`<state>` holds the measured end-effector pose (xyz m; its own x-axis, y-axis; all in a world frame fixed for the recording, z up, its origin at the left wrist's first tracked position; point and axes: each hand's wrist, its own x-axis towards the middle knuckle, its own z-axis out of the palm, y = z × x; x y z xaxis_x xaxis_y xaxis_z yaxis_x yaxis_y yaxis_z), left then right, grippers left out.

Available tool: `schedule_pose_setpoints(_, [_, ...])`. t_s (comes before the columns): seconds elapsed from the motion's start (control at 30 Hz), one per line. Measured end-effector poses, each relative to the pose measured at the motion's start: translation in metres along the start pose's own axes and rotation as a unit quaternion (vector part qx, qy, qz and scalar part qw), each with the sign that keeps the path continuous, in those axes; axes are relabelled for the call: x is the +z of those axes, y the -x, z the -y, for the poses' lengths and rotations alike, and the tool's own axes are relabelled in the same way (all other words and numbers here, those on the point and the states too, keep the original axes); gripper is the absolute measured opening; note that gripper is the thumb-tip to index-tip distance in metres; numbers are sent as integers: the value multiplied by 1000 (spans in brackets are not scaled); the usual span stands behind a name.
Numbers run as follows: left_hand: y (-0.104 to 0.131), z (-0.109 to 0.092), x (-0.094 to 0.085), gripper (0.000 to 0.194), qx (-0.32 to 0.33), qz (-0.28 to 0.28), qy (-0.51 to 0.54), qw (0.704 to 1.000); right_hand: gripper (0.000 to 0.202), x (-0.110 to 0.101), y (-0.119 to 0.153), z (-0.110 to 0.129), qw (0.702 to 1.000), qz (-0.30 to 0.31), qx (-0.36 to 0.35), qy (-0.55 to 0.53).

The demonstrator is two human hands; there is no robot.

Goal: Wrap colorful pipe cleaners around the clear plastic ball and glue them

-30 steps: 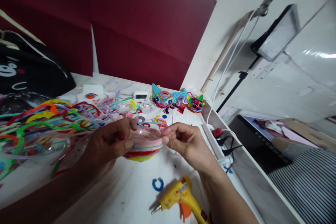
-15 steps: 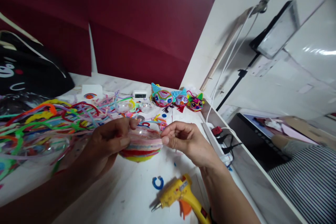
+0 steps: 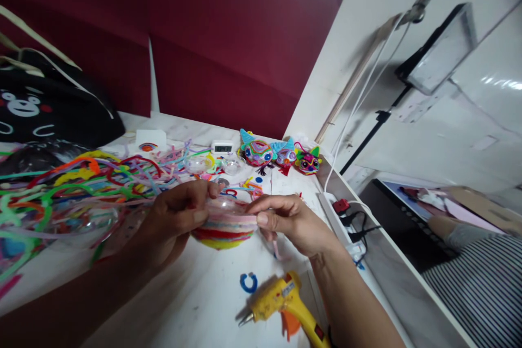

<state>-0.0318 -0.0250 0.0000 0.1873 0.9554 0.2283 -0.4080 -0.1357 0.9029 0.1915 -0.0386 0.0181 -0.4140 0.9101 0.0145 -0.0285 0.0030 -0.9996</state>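
Observation:
Between my hands is a clear plastic half-ball [image 3: 224,231] wrapped in bands of pink, blue, red and yellow pipe cleaner. My left hand [image 3: 183,217] pinches its left edge. At the right edge, my right hand [image 3: 281,220] has thumb and fingers closed on the rim and on a pink pipe cleaner, whose loose end [image 3: 281,254] hangs below the fingers. A yellow glue gun [image 3: 281,299] lies below my right hand, near a curled blue piece [image 3: 248,283].
Tangled pipe cleaners [image 3: 81,185] cover the left side. Decorated balls with ears [image 3: 259,153] stand at the back by a small timer [image 3: 222,147]. On the right are a power strip [image 3: 338,223] and a person in a striped garment [image 3: 477,283].
The whole view has shifted slightly. My right fingers have moved onto the rim's top, and the loose pink end now shows more clearly beneath them.

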Motion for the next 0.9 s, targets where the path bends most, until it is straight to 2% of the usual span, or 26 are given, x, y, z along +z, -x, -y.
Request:
schedule_pose_setpoints(0.13, [0, -1, 2, 20, 3, 22, 2, 1000, 27, 1, -2, -2, 1000, -4, -13, -11])
schedule_pose_setpoints(0.3, [2, -6, 6, 23, 4, 24, -38, 999, 26, 2, -1, -1, 999, -6, -35, 4])
schedule_pose_setpoints(0.53, [1, -6, 5, 20, 48, 36, -119, 991, 24, 0, -1, 0, 999, -6, -49, 5])
schedule_pose_setpoints(0.9, [-2, -8, 9, 19, 34, 51, -141, 988, 22, -12, 0, -7, 1000, 3, -22, 4])
